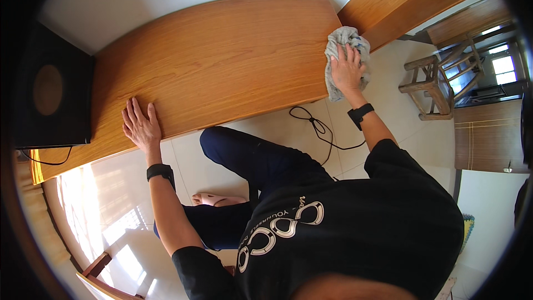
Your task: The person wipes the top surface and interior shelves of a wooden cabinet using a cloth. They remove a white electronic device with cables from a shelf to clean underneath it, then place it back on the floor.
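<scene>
A long wooden tabletop (225, 58) stretches before me against a white wall. My left hand (140, 125) lies palm down on its surface near the front edge, holding nothing, with the thumb apart from the fingers. At the right end, my right hand (347, 68) presses flat on a crumpled grey cloth (336, 41) with blue marks. The cloth lies over the tabletop's right edge, and part of it hangs past that edge. My right palm and fingers rest on top of the cloth; what lies under it is hidden.
A black speaker (79, 91) stands on the tabletop's left end, a thin cable beside it. A black cable (320, 127) lies looped on the tiled floor below. Wooden furniture (399, 0) adjoins the far right corner. A rustic wooden chair (437, 87) stands farther right.
</scene>
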Action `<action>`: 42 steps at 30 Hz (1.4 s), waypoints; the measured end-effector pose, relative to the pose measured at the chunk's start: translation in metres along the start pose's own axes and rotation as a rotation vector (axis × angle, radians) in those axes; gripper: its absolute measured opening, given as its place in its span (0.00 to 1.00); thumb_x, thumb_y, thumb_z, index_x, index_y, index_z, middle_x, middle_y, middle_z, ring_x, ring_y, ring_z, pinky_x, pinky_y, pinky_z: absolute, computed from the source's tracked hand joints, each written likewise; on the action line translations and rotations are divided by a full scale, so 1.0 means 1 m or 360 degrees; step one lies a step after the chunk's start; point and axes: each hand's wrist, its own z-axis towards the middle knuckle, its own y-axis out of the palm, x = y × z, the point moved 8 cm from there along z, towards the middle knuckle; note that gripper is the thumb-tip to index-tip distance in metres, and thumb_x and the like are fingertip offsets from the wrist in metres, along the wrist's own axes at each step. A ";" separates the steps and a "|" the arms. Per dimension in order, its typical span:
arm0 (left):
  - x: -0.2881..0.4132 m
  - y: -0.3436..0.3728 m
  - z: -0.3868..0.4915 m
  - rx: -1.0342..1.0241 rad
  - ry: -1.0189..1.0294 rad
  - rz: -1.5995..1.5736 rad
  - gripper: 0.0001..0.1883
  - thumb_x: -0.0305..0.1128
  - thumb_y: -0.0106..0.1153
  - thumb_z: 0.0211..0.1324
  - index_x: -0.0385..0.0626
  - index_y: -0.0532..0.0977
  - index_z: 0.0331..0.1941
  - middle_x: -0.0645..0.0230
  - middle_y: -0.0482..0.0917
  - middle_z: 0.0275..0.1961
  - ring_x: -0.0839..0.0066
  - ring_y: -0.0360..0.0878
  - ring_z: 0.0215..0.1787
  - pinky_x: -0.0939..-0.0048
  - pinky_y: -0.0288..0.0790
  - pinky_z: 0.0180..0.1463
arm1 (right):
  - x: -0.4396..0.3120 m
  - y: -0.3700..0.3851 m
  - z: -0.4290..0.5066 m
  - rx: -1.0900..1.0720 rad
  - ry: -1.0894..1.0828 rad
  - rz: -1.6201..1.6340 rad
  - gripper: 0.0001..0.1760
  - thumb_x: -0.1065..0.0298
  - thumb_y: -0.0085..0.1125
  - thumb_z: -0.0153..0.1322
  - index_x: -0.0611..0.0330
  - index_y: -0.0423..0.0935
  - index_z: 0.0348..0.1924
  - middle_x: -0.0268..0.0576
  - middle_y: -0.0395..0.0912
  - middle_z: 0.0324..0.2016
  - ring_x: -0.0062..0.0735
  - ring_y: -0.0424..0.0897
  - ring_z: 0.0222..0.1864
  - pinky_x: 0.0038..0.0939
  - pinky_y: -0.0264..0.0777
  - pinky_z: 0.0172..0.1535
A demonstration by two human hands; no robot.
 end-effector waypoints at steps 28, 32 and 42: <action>0.000 -0.001 0.000 0.0001 0.0047 0.0034 0.34 0.60 0.37 0.73 0.57 0.58 0.76 0.73 0.57 0.80 0.64 0.47 0.82 0.50 0.43 0.78 | 0.014 0.038 0.038 -0.0478 -0.0525 0.0201 0.33 0.50 0.47 0.79 0.46 0.55 0.75 0.48 0.49 0.75 0.53 0.47 0.76 0.62 0.49 0.68; 0.001 -0.005 -0.001 0.0004 0.0023 -0.0001 0.34 0.60 0.38 0.73 0.57 0.58 0.75 0.73 0.57 0.79 0.64 0.47 0.82 0.50 0.43 0.78 | -0.013 0.062 0.077 -0.0764 -0.0359 0.0152 0.36 0.43 0.35 0.81 0.45 0.46 0.79 0.50 0.40 0.78 0.59 0.39 0.78 0.70 0.42 0.70; 0.004 -0.011 -0.002 0.0000 0.0021 -0.0039 0.34 0.61 0.37 0.73 0.58 0.59 0.76 0.73 0.57 0.79 0.64 0.47 0.82 0.51 0.42 0.79 | -0.191 0.044 0.098 -0.0895 -0.0714 0.0183 0.36 0.44 0.32 0.82 0.46 0.43 0.79 0.50 0.36 0.79 0.57 0.37 0.78 0.73 0.42 0.70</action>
